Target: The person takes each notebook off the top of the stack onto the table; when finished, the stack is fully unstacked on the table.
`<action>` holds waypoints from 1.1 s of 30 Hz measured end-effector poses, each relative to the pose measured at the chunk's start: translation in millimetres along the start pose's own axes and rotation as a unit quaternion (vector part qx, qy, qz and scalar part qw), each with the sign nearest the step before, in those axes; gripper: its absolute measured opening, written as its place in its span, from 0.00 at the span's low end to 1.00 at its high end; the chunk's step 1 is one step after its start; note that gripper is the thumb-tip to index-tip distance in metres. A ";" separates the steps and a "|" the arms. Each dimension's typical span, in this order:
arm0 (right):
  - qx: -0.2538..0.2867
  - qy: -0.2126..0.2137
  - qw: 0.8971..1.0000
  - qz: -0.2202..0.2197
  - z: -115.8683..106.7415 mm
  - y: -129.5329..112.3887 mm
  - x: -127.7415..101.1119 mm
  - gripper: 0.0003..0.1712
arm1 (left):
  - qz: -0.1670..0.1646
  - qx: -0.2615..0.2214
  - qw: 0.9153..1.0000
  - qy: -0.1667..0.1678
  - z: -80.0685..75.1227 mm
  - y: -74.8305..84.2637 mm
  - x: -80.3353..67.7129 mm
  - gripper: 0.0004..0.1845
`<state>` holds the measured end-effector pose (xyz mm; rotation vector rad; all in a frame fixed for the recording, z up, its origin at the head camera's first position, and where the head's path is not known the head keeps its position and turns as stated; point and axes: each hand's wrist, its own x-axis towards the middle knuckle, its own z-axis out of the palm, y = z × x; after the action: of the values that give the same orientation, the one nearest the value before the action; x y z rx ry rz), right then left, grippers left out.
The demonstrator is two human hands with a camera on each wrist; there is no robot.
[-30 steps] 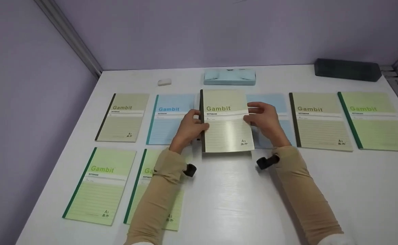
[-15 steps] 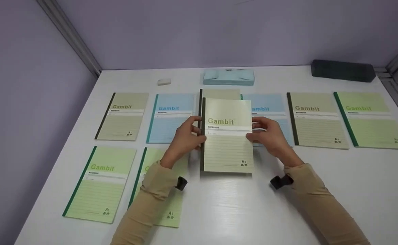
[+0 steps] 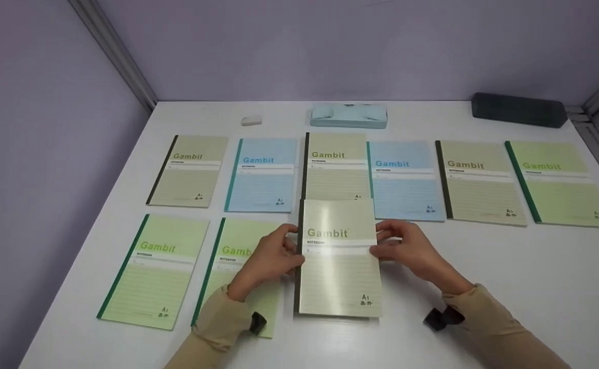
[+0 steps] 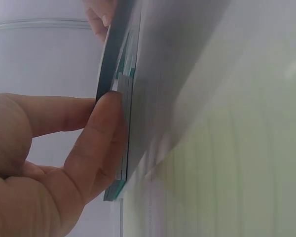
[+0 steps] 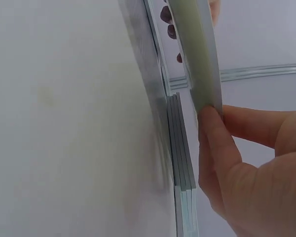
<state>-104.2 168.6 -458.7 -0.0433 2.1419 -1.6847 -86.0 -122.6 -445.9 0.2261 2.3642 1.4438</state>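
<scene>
My left hand pinches the dark spine edge of a tan notebook, thumb on the cover and fingers beneath. Its opposite edge is pinched by my right hand. Both wrist views show the held notebook lifted off the tabletop, slightly bowed in the right wrist view. Its top end overlaps the lower part of another tan notebook lying behind. A blue notebook lies left of that one, and a second blue notebook lies right. My left hand and sleeve partly cover a green notebook.
Another green notebook lies front left, a tan one behind it. To the right lie a tan notebook and a green one. An eraser, a light blue case and a dark case stand along the back.
Both hands have drawn the held tan notebook toward the front of the table. The tan notebook behind, hidden at first, has come into view, as has more of the right blue one.
</scene>
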 end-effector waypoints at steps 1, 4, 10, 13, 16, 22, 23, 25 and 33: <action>-0.008 -0.005 1.000 0.001 0.5 0.8 -1.7 0.26 | -0.001 0.006 1.000 -0.003 0.9 -0.6 -1.9 0.29; -0.053 -0.017 0.998 -0.002 1.4 2.8 -5.0 0.22 | -0.005 0.027 1.000 -0.014 3.6 -4.7 -5.6 0.29; -0.146 -0.048 0.988 -0.030 2.5 6.3 -3.9 0.14 | -0.018 0.047 0.998 -0.026 5.0 -10.1 -11.4 0.28; -0.170 -0.051 0.984 -0.026 3.8 6.3 -0.9 0.11 | -0.021 0.069 0.997 -0.025 4.1 -7.5 -11.4 0.29; -0.190 -0.045 0.981 -0.012 5.2 4.2 1.7 0.09 | -0.027 0.094 0.995 -0.023 4.5 -4.2 -9.9 0.31; -0.230 -0.028 0.973 0.004 9.6 -3.1 3.9 0.06 | -0.055 0.122 0.991 -0.008 7.0 0.9 -6.1 0.27; -0.237 -0.028 0.971 0.001 10.3 -4.1 4.1 0.06 | -0.060 0.130 0.990 -0.004 7.3 2.5 -5.4 0.25; -0.254 -0.028 0.967 -0.006 11.6 -6.0 4.6 0.05 | -0.070 0.149 0.986 0.006 8.1 5.8 -5.0 0.21; -0.279 -0.040 0.959 -0.029 12.2 -11.0 2.0 0.05 | -0.064 0.207 0.976 0.030 11.3 13.1 -6.2 0.08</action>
<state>-104.5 153.9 -451.2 -0.3326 2.5001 -1.0322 -76.6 -109.1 -437.6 0.1336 2.6556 0.8992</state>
